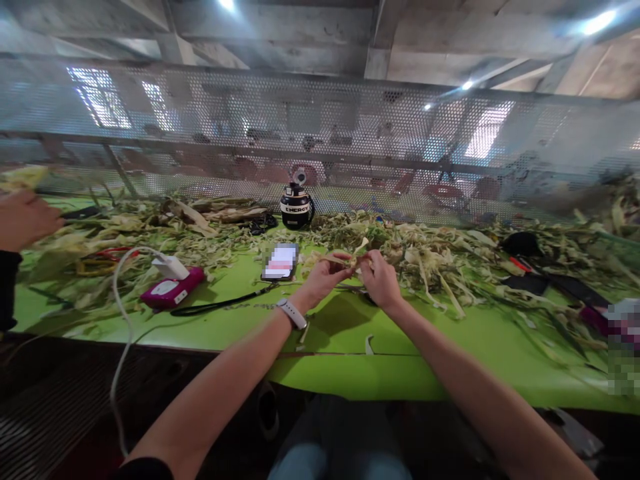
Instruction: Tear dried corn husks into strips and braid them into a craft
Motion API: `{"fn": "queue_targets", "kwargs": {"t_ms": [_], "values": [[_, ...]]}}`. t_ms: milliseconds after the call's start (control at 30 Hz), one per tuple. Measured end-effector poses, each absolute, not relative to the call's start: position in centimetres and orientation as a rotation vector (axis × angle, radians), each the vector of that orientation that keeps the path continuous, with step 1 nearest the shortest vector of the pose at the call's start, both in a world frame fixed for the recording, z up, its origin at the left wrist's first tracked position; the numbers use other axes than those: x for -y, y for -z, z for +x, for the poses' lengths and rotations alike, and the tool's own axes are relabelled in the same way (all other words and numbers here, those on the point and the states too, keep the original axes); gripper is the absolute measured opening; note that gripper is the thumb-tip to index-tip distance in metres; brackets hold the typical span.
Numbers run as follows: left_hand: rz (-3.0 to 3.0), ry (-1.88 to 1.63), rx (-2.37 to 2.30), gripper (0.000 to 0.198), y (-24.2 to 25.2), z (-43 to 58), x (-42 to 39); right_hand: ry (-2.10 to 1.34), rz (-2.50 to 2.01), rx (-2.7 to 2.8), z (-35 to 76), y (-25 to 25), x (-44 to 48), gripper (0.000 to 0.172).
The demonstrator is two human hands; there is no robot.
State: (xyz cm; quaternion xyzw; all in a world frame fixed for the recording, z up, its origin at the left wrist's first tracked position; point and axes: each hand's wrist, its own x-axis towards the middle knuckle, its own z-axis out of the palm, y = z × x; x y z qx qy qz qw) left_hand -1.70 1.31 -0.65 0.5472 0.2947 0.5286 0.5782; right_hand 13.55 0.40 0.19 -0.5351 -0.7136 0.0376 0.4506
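My left hand (325, 279), with a pale watch on its wrist, pinches a pale yellow corn husk strip (362, 247) above the green tabletop (345, 327). From the other side my right hand (381, 280) also closes on the strip, and the fingertips of both hands nearly meet. Part of the strip is hidden behind the fingers. A dark object lies partly covered under my right hand, too hidden to name. Left of my hands rests a phone (281, 261) with a lit screen and a black strap.
Heaps of dry husks (430, 250) spread along the back. Beyond them stand a black bottle (296, 208) and a perforated metal screen (340, 133). On the left are a magenta power strip (173, 288) with a white charger and cable, and another person's hand (27, 217).
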Motion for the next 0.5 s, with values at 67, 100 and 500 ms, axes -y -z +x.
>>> {"fn": "queue_targets", "kwargs": {"t_ms": [67,100,500], "values": [[1.276,-1.231,-0.675,0.038,0.5,-1.6,-1.2,-0.102,-1.347,1.760,13.5,-0.1,-0.4,0.018],[1.270,-1.219,-0.667,0.037,0.4,-1.6,-1.1,-0.106,-1.360,1.757,13.4,-0.1,-0.4,0.019],[1.179,-1.366,-0.791,0.032,0.7,-2.0,-1.9,-0.224,-1.244,1.713,13.0,0.2,-0.4,0.039]]}}
